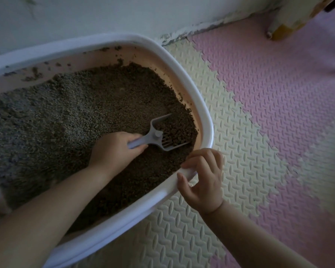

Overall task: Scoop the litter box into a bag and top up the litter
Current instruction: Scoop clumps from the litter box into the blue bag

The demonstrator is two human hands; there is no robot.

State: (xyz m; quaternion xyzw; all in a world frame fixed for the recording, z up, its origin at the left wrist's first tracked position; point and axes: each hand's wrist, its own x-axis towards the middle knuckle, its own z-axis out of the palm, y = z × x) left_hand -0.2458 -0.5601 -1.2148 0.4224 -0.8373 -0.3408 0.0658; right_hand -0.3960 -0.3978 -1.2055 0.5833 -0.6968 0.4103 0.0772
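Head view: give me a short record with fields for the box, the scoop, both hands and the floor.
Box: white-rimmed plastic litter box, holding dark granular litter
Scoop: grey slotted plastic scoop, head in the litter near the right wall, partly loaded
Left hand: grips the scoop handle
Right hand: grips the box's near rim
Floor: pink and cream foam mat tiles
Bag: none in view

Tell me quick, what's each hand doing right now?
Left hand: closed around the scoop handle, scoop head down in the litter.
Right hand: fingers and thumb curled on the litter box rim.
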